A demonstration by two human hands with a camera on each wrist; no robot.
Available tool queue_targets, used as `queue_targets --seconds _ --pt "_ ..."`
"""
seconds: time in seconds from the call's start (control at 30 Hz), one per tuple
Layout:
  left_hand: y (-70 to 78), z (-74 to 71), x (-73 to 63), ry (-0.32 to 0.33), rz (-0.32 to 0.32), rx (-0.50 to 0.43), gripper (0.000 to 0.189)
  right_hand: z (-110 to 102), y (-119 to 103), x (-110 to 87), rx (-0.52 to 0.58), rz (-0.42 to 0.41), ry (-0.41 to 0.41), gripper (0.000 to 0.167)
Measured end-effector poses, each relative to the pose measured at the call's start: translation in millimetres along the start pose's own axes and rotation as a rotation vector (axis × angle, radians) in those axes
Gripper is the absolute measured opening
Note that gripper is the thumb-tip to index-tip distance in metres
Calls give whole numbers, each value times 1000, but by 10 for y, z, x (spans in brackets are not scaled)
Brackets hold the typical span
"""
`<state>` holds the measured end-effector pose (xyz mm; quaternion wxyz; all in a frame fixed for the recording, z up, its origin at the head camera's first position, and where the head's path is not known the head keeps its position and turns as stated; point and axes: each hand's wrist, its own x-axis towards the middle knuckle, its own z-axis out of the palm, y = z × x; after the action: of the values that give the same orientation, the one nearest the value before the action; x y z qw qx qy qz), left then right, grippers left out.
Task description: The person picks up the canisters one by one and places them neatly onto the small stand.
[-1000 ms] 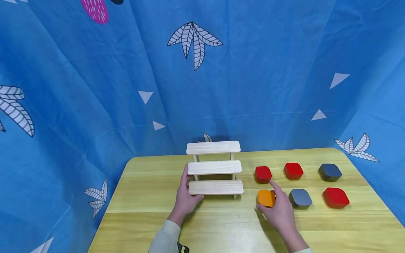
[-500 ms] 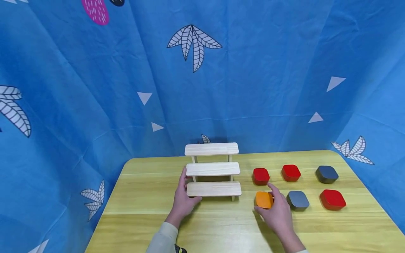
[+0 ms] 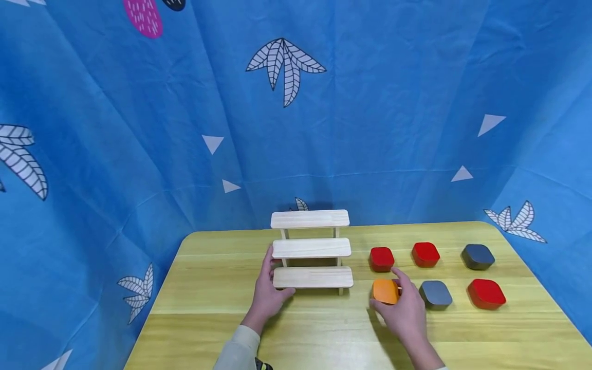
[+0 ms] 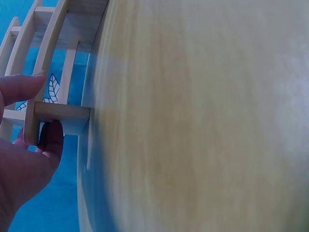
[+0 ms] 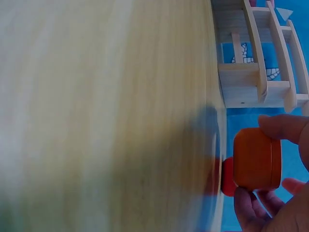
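Observation:
My left hand [image 3: 270, 296] grips the left end of the lowest step of a pale wooden three-tier stand [image 3: 312, 277]. In the left wrist view its thumb [image 4: 24, 88] lies on one side of the step, with fingers on the other. On the right, my right hand [image 3: 408, 314] holds an orange rounded-square box [image 3: 385, 291] between thumb and fingers. The right wrist view shows the orange box [image 5: 256, 158] seemingly a little above the table, its flat side visible. A red box [image 3: 382, 259] sits just behind it.
To the right on the wooden table [image 3: 208, 288] are a grey-blue box [image 3: 436, 295], two more red boxes [image 3: 425, 255] and a dark grey box [image 3: 478, 256]. A blue patterned cloth [image 3: 370, 103] hangs behind the table.
The orange box has shifted very slightly left and seems raised a little in my right hand. My left hand keeps its hold on the stand. The head view has tilted a little.

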<state>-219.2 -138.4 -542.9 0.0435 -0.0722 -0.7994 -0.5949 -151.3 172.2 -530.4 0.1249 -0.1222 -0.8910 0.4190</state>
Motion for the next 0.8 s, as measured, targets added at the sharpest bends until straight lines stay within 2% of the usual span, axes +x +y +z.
queue_targets --seconds 0.27,0.8 --pt "13 -11 -5 0 2 -4 125 -6 -76 -21 44 6 18 96" --pt "-15 -3 6 6 11 -14 124 53 -255 -50 92 -42 76 95"
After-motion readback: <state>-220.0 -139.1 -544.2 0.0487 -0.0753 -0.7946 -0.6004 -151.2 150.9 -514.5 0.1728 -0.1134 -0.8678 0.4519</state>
